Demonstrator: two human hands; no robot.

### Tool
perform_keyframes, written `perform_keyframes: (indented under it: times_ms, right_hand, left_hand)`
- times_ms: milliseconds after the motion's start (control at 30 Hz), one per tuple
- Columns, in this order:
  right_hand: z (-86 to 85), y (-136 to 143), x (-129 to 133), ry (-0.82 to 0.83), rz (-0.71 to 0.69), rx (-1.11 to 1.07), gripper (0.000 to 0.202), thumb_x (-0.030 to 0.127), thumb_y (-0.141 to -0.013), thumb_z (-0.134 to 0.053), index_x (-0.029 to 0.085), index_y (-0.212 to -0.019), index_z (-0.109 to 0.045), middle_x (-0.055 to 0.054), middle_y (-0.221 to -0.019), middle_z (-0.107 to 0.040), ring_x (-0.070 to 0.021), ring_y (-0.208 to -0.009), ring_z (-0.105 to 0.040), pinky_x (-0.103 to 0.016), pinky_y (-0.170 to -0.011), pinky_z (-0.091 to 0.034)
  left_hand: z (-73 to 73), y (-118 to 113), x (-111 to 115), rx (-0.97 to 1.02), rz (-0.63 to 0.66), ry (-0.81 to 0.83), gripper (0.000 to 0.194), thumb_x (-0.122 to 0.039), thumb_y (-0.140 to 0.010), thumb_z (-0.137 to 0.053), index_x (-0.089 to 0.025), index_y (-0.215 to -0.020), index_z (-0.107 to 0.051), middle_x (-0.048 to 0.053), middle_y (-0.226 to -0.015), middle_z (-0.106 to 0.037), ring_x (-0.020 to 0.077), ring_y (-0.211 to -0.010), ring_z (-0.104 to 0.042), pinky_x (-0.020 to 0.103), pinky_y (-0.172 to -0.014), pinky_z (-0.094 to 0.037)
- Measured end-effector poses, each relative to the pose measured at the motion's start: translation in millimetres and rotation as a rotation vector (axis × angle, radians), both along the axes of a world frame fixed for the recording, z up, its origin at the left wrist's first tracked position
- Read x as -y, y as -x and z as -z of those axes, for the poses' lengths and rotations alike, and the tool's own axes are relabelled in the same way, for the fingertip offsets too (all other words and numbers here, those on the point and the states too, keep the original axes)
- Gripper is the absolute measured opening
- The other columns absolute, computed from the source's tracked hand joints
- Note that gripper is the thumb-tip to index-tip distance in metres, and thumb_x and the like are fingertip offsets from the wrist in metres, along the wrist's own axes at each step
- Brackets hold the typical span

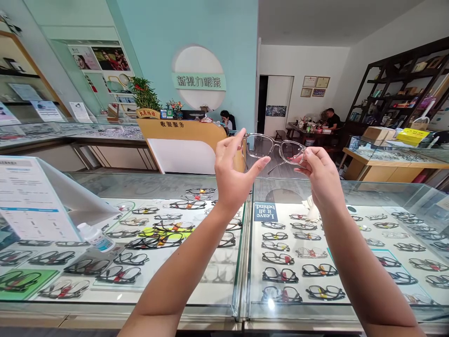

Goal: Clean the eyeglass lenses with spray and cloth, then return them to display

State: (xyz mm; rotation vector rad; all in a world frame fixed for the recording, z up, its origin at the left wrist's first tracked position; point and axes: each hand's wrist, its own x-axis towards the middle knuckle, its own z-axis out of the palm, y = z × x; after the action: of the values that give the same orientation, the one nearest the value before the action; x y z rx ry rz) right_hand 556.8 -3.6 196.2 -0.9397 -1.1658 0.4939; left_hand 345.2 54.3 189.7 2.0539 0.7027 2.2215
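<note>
The glasses (277, 146) are lifted, unfolded, held above the counter (210, 323), not yet set down; the left hand (231, 171), loosely curved, has one corner at its fingertips; the right hand (322, 172), nearly closed, pinches the other

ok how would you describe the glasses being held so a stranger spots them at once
Find the glass counter in the foreground, then the left hand and right hand above it. Between them are clear-framed glasses, held in the air, unlike the frames lying inside the counter.

Eyewear shop — spectacles (320, 270) in showcases (336, 312)
</note>
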Motion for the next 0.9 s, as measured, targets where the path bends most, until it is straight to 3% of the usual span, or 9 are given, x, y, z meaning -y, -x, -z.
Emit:
perform_keyframes:
  times_ms: [233,400,767,900]
  right_hand:
    - [-3.2,6.4,9.2,-0.231,0.039,0.042,0.022,0.050,-0.098,-0.067,0.030,-0.107,-0.063,-0.004,-0.105,-0.067,-0.0235,-0.111,-0.072,-0.040,-0.092,-0.062]
    - [-7.2,9.9,12.6,-0.250,-0.025,0.076,0.019,0.044,-0.096,-0.059,0.030,-0.109,-0.059,-0.005,-0.106,-0.064,-0.0250,-0.110,-0.073,-0.042,-0.087,-0.064]
    - [-5.8,15.3,14.2,-0.265,-0.068,0.193,0.021,0.039,-0.097,-0.047,0.031,-0.114,-0.055,-0.007,-0.114,-0.072,-0.0256,-0.111,-0.075,-0.047,-0.091,-0.063]
    - [-3.9,13.6,10.8,-0.255,-0.110,0.125,0.018,0.034,-0.096,-0.048,0.030,-0.112,-0.056,-0.006,-0.113,-0.073,-0.0261,-0.114,-0.077,-0.048,-0.095,-0.063]
  left_hand:
    - [6.9,4.8,-30.6,-0.065,0.265,-0.013,0.080,-0.062,-0.086,-0.087,-0.042,-0.157,-0.056,0.008,-0.150,-0.059,0.0283,-0.132,-0.066,0.048,-0.119,-0.055]
    - [14.8,-1.0,-38.4,-0.081,0.379,0.012,0.080,-0.054,-0.088,-0.088,-0.040,-0.158,-0.054,0.009,-0.150,-0.060,0.0285,-0.135,-0.067,0.049,-0.122,-0.054]
    - [21.2,-10.0,-43.3,-0.066,0.413,0.032,0.078,-0.057,-0.088,-0.087,-0.040,-0.156,-0.053,0.010,-0.151,-0.064,0.0303,-0.138,-0.068,0.050,-0.118,-0.058]
    - [20.6,-8.7,-41.6,-0.060,0.378,0.040,0.079,-0.057,-0.088,-0.087,-0.039,-0.157,-0.052,0.011,-0.150,-0.064,0.0297,-0.137,-0.068,0.050,-0.120,-0.057]
